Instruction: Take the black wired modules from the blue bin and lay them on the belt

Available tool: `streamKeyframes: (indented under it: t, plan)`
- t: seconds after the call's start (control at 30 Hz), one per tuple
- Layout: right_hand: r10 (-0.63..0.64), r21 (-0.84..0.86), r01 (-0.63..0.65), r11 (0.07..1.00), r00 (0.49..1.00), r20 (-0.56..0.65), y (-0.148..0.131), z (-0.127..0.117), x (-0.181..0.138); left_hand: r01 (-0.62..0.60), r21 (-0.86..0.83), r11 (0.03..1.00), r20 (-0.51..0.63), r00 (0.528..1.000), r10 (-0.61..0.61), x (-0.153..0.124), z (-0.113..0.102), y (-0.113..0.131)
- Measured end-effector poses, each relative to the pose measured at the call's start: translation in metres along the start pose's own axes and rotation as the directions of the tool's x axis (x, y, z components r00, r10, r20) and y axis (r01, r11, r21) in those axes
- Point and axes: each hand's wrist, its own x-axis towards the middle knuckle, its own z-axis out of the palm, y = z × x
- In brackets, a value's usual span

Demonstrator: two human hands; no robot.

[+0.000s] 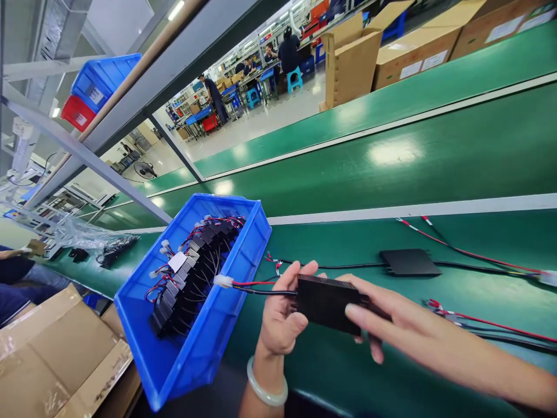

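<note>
A flat black module [326,302] with ribbed edges is held in front of me by both hands. My left hand [281,319] grips its left end, thumb at the front edge and fingers behind. My right hand [369,313] pinches its right end, thumb on the broad face. From its left end a red and black lead runs to a white connector [224,281], beside the wall of a blue bin [235,316]. Inside the bin stands a curved row of similar black modules [195,267] with wires and white connectors. Another black module [409,262] lies on the green bench.
Red and black cables [491,322] lie on the bench [348,232] at right. An open cardboard box [56,354] stands at lower left. A sloping metal frame [108,168] crosses above the bin. At far left, a person's sleeve [15,270] shows.
</note>
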Motion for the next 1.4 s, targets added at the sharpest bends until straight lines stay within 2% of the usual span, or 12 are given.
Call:
streamKeyframes:
  t: [0.13, 0.3, 0.4, 0.5, 0.57, 0.7, 0.83, 0.97, 1.07, 1.2, 1.3, 1.4]
  plan:
    - [-0.316, -0.312, 0.285, 0.906, 0.948, -0.051, -0.012, 0.003, -0.007, -0.050, 0.021, 0.999, 0.029, 0.998, 0.050, -0.005, -0.004, 0.001]
    - [-0.392, -0.310, 0.360, 0.880, 0.919, -0.048, -0.019, 0.006, -0.008, -0.038, 0.053, 0.998, -0.001, 0.999, 0.038, -0.012, -0.008, 0.003]
    - [-0.294, -0.268, 0.269, 0.925, 0.954, -0.056, -0.015, 0.006, -0.007, -0.031, 0.044, 0.999, 0.008, 0.999, 0.031, -0.010, -0.007, 0.007]
    - [-0.065, 0.061, 0.062, 0.996, 0.996, 0.058, -0.011, 0.004, -0.004, -0.006, 0.080, 0.997, 0.007, 1.000, 0.005, -0.005, -0.006, 0.013]
    - [-0.015, 0.287, -0.035, 0.957, 0.986, 0.169, -0.010, 0.002, -0.001, 0.008, 0.120, 0.993, -0.027, 1.000, -0.004, -0.002, -0.006, 0.014]
    - [-0.026, 0.541, -0.106, 0.835, 0.973, 0.231, -0.007, 0.000, 0.001, 0.028, 0.132, 0.991, -0.110, 0.994, -0.013, -0.003, -0.007, 0.009]
    - [0.034, 0.657, -0.226, 0.719, 0.956, 0.291, -0.006, -0.002, 0.001, 0.055, 0.147, 0.988, -0.190, 0.981, -0.026, -0.005, -0.001, 0.007]
    - [0.073, 0.683, -0.274, 0.677, 0.949, 0.308, -0.003, -0.005, 0.002, 0.107, 0.145, 0.984, -0.238, 0.969, -0.071, -0.003, 0.004, 0.009]
    - [0.064, 0.600, -0.219, 0.770, 0.961, 0.269, 0.002, -0.008, 0.000, 0.112, 0.099, 0.989, -0.213, 0.973, -0.089, -0.001, 0.004, 0.009]
    - [-0.032, 0.274, -0.019, 0.962, 0.983, 0.181, 0.006, -0.013, -0.008, 0.158, 0.022, 0.987, -0.105, 0.982, -0.155, 0.001, 0.002, 0.010]
    - [-0.091, 0.065, 0.086, 0.994, 0.993, 0.077, 0.011, -0.026, -0.018, 0.200, -0.020, 0.980, -0.041, 0.979, -0.201, 0.004, 0.006, 0.008]
    - [-0.106, -0.169, 0.104, 0.980, 0.994, -0.001, 0.027, -0.051, -0.035, 0.213, -0.037, 0.976, -0.037, 0.976, -0.215, 0.009, 0.014, 0.002]
